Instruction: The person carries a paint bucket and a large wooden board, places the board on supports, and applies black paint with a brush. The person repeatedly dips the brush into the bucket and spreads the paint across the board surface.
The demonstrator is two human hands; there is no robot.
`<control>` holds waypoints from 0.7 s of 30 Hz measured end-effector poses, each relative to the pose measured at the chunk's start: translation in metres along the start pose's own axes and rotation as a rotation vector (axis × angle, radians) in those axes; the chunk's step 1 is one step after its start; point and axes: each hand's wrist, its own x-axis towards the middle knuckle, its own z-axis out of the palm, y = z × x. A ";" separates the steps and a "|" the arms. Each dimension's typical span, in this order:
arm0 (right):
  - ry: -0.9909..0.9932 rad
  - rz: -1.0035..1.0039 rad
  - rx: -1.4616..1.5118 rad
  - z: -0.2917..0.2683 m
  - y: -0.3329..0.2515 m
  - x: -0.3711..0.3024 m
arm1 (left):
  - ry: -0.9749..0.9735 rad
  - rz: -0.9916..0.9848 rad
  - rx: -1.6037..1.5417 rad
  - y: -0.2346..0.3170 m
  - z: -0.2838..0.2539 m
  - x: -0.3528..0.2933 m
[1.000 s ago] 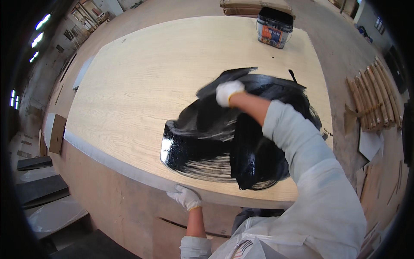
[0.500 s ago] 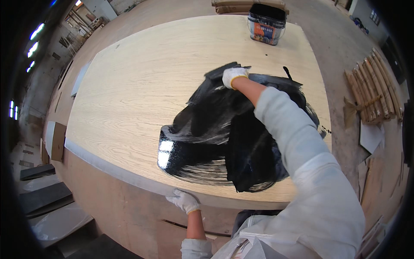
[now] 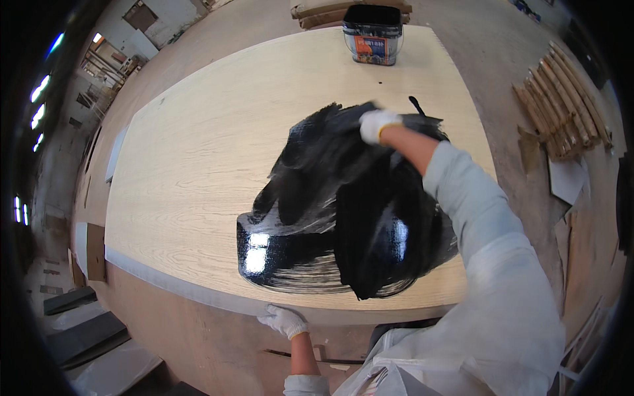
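Note:
A large pale wood-grain panel (image 3: 178, 165) lies flat before me, with a wet, glossy black coating (image 3: 370, 237) over its middle and near right part. My right hand (image 3: 380, 125), in a white knit glove, is closed over the far part of the coating. It grips a dark flat spreader (image 3: 370, 107), whose outline is blurred and merges with the black. At the panel's near edge, my gloved left hand (image 3: 284, 321) rests against the rim, fingers apart and holding nothing. Brush-like streaks of bare wood show through the coating's near side.
A black bucket (image 3: 373, 41) with a wire handle stands on the panel's far right corner. Beyond it lie stacked cardboard-wrapped bundles (image 3: 317, 13). Wrapped long pieces (image 3: 561, 99) lean on the right. Dark and grey slabs (image 3: 86, 336) lie at lower left, near a box (image 3: 90, 251).
My right hand has moved to the right and slightly nearer across the coating with the spreader. My left hand stays at the near edge. The view has shifted slightly.

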 end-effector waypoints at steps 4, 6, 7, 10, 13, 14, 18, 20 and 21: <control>0.006 0.214 0.084 -0.011 0.022 0.033 | -0.075 0.009 0.000 0.015 0.010 -0.008; -0.020 0.062 0.073 -0.003 -0.023 0.017 | -0.062 0.013 0.048 0.015 0.008 -0.009; -0.030 0.041 0.130 0.000 -0.043 0.009 | -0.052 0.017 0.063 0.014 0.006 -0.007; -0.041 0.104 0.177 -0.014 -0.021 0.034 | 0.007 0.047 0.072 -0.013 0.001 0.012; 0.038 0.273 0.205 -0.025 0.070 0.036 | -0.051 0.058 0.105 -0.007 0.010 0.006; -0.007 0.263 0.179 -0.017 0.089 0.020 | -0.066 0.059 0.130 -0.005 0.009 0.005; 0.069 0.230 0.081 0.018 0.120 -0.093 | 0.010 0.020 0.082 -0.018 0.005 0.011; 0.111 0.219 0.103 0.016 0.146 -0.110 | 0.008 0.016 0.096 -0.014 0.009 0.008; 0.026 0.253 0.066 0.012 0.159 -0.090 | 0.004 0.015 0.108 -0.012 0.010 0.004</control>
